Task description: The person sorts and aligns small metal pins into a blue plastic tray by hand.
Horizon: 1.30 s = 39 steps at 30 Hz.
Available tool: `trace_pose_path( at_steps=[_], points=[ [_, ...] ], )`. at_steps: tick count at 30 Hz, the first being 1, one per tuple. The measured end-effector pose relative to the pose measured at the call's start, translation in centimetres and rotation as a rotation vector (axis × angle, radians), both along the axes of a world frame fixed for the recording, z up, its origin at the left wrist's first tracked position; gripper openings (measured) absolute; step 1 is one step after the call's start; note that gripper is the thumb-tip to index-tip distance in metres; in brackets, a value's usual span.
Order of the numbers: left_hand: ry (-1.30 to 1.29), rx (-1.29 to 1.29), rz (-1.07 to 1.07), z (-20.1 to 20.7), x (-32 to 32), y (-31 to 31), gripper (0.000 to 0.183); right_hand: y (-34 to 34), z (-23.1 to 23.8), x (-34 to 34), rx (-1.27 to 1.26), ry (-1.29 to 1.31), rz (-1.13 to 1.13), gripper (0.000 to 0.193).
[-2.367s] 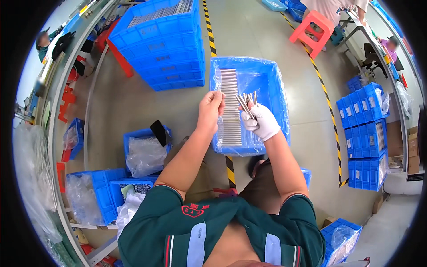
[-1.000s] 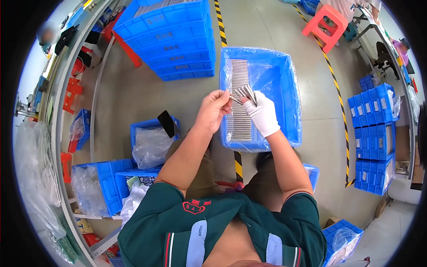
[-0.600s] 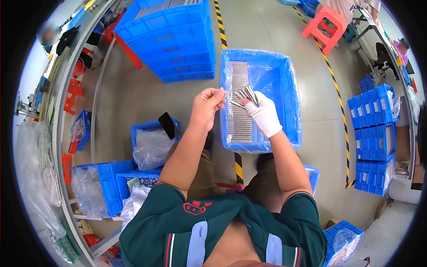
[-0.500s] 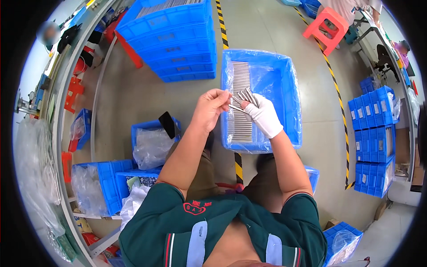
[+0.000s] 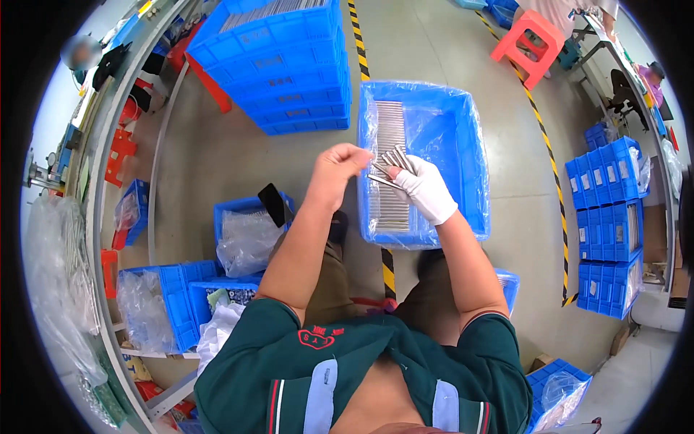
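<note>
Grasping slim silver metal rods (image 5: 402, 160) in our white-gloved right hand (image 5: 426, 189), fanned presumably for separation, we cannot tell whether our bare left hand (image 5: 337, 171) pinches any.

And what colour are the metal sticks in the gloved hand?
The sticks are shiny silver, best seen in the head view.

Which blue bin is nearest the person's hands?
The plastic-lined bin in the middle, beneath the gloved right hand, with the bare left hand by its edge. A row of metal rods lines its left side; the other bins stand farther off.
</note>
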<state>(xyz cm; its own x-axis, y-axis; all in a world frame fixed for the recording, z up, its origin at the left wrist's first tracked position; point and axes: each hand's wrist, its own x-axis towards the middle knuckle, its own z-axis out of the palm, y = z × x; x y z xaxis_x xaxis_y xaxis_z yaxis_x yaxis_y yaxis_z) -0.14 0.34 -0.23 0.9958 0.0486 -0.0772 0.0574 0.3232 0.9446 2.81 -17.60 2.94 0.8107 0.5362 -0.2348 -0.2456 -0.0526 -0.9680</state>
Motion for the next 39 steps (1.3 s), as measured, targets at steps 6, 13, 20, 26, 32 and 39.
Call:
trace_pose_path(
  at_steps=[6, 13, 20, 26, 32, 39],
  points=[
    [0.003, -0.067, 0.086, 0.8, -0.3, -0.8, 0.009, 0.4, -1.3, -0.1, -0.105, -0.1, 0.003, 0.021],
    [0.015, -0.051, 0.036, -0.1, -0.3, -1.2, 0.006, 0.3, -1.8, -0.1, -0.342, -0.429, -0.098, 0.023],
    [-0.142, 0.16, 0.184, -1.0, -0.2, -2.1, 0.006, 0.7, -1.3, -0.5, -0.541, -0.579, -0.143, 0.021],
    [0.043, -0.031, 0.113, 0.5, -0.3, -1.4, 0.007, 0.4, -1.5, -0.3, -0.452, -0.489, -0.06, 0.024],
    [0.096, -0.003, -0.008, -0.6, -0.2, -0.9, 0.011, 0.5, -1.5, -0.8, -0.521, -0.607, -0.071, 0.026],
    [0.118, -0.048, 0.102, 0.3, -0.5, -2.9, 0.011, 0.9, -1.2, -1.2, -0.689, -0.705, -0.133, 0.026]
  ],
)
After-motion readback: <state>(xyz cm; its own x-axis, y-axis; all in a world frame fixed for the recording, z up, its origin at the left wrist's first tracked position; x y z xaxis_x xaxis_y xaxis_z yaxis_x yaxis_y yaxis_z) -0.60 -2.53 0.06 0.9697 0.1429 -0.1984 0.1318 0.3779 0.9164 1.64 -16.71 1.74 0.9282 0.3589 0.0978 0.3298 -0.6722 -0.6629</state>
